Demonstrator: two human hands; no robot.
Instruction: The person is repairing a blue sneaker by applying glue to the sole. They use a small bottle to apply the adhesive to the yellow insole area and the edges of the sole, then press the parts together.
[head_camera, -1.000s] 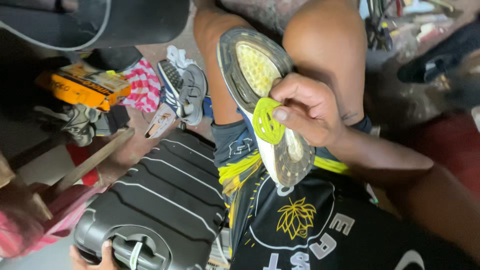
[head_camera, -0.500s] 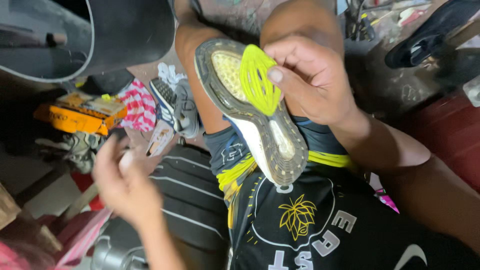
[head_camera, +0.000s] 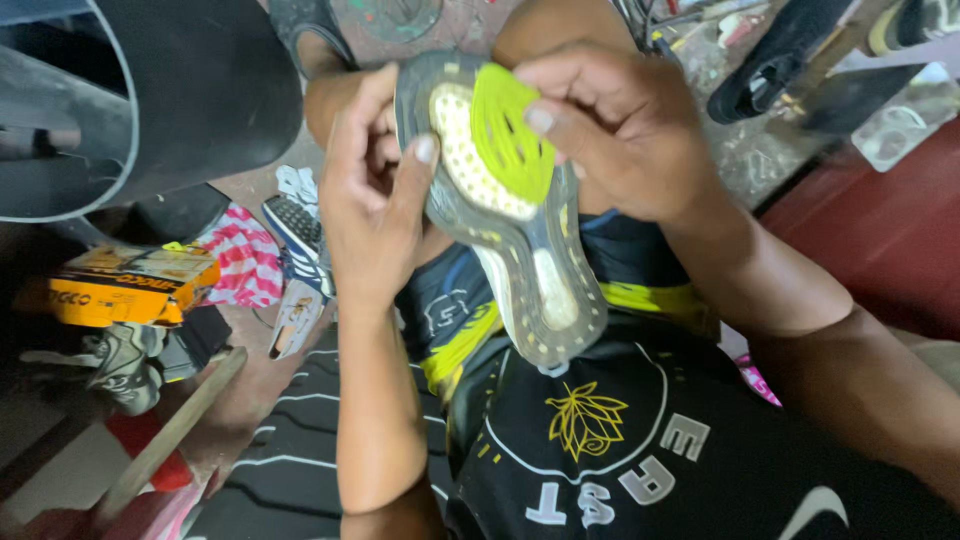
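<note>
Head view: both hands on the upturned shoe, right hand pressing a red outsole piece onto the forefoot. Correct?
Not quite. The piece under the right hand is bright yellow-green, not red. The rest holds in the head view: the shoe lies sole-up across the lap, the left hand grips its edge with the thumb on the sole, and the right hand's fingers press the piece onto the forefoot.

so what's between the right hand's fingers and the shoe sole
In the head view, a neon yellow rubber tread piece lies between the right hand and the upturned shoe sole.
</note>
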